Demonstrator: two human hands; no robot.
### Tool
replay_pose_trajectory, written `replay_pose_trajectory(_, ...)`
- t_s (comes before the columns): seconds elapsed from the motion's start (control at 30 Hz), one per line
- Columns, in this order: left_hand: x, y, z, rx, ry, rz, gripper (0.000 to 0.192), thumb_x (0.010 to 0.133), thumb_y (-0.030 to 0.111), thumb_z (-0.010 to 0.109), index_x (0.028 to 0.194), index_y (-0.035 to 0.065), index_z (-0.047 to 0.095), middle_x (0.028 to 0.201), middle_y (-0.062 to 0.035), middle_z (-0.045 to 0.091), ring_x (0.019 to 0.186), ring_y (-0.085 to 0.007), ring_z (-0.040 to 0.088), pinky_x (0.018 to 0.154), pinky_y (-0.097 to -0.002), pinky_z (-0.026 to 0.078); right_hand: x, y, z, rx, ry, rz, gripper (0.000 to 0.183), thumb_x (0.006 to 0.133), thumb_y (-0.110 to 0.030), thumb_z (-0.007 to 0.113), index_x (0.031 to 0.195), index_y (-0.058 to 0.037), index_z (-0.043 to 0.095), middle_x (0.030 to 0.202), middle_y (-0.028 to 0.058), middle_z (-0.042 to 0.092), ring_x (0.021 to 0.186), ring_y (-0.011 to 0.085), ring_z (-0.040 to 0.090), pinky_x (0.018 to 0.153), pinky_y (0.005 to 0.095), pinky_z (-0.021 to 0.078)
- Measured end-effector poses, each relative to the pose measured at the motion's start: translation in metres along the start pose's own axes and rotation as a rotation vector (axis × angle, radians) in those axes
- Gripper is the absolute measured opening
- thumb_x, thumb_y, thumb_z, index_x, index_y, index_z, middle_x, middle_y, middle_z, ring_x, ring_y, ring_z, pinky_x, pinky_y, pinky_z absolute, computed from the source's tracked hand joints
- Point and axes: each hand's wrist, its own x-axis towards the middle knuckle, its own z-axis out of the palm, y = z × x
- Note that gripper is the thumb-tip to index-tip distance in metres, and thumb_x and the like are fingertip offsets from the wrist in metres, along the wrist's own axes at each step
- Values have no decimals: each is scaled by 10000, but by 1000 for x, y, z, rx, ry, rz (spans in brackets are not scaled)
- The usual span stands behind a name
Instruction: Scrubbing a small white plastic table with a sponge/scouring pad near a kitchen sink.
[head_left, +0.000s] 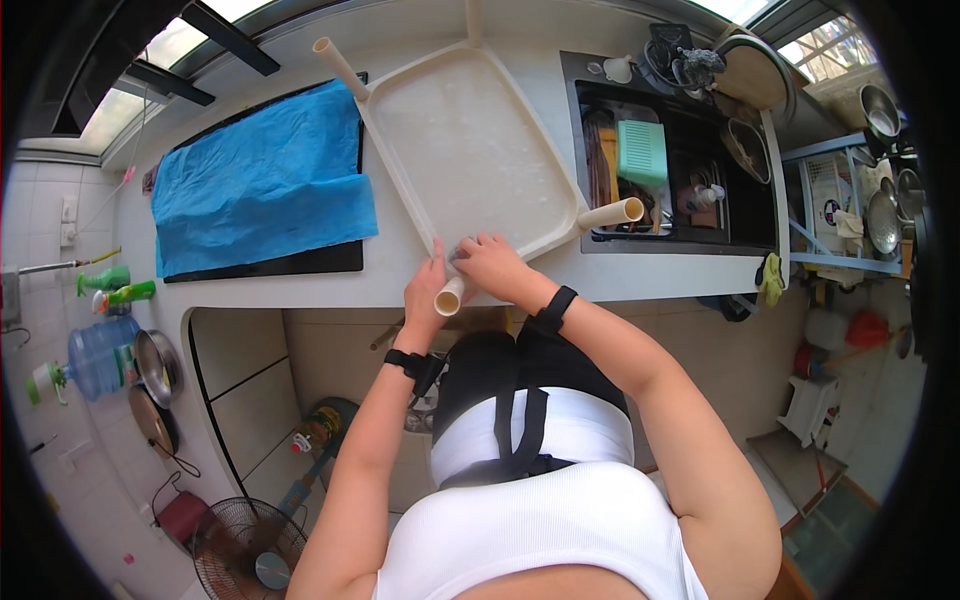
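A cream plastic tray-like panel (472, 142) with a raised rim and a tubular leg at each corner lies on the white countertop (300, 289), its legs pointing up. At its near corner my left hand (427, 289) lies against the rim, fingers extended, beside the near leg (448, 297). My right hand (491, 262) is bent over the same corner, with a small greyish thing, perhaps a scouring pad, under its fingers. Whether my left hand grips the leg is hidden.
Left of the panel, a blue cloth (262, 180) covers most of a black cooktop (322, 261). At right, a black sink (742, 206) holds a green plastic basket (641, 153) and utensils. Yellow-green gloves (770, 280) hang at the counter's edge. A fan (247, 551) stands lower left.
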Motion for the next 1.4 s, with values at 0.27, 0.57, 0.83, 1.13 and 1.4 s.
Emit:
replay_pose_trajectory(0.27, 3, 3, 4, -30, 91, 63, 1143, 699, 455, 899, 1557, -24, 314, 1032, -185, 661, 917, -373, 667, 736, -429, 556, 18, -1, 3, -49, 165, 52, 214, 829, -193, 689, 1033, -146, 729, 1110, 45, 617, 1014, 252, 606, 798, 400, 489)
replay_pose_trajectory(0.57, -5, 1, 8, 22, 123, 47, 1073, 682, 420, 902, 1530, 7, 390, 928, -152, 658, 824, -337, 669, 678, -423, 547, 9, 1, 6, -38, 40, 18, 267, 856, -204, 655, 1110, -146, 713, 1166, 40, 606, 1056, 260, 596, 786, 404, 491)
replay_pose_trajectory(0.83, -5, 10, 2, 40, 89, 18, 1025, 659, 332, 912, 1515, 44, 428, 951, -145, 662, 811, -341, 671, 670, -424, 553, 52, 12, 14, -88, 170, 131, 343, 883, -189, 629, 1216, -169, 708, 1244, 51, 601, 1096, 279, 586, 873, 419, 477)
replay_pose_trajectory(1.13, -14, -8, 2, -152, 11, 42, 983, 723, 185, 879, 1556, 52, 376, 1034, -165, 661, 1011, -388, 609, 846, -455, 513, -29, 4, -27, 6, -82, 145, 312, 843, -99, 620, 1134, -134, 727, 1123, 67, 609, 1052, 278, 595, 882, 415, 476)
replay_pose_trajectory(1.4, 1, -15, -4, -24, 26, 184, 969, 660, 337, 924, 1470, 21, 497, 1046, -174, 671, 997, -382, 613, 833, -448, 513, -61, -26, -27, 139, 133, 192, 355, 836, -87, 603, 1183, -63, 676, 1070, 92, 580, 997, 267, 589, 809, 378, 454)
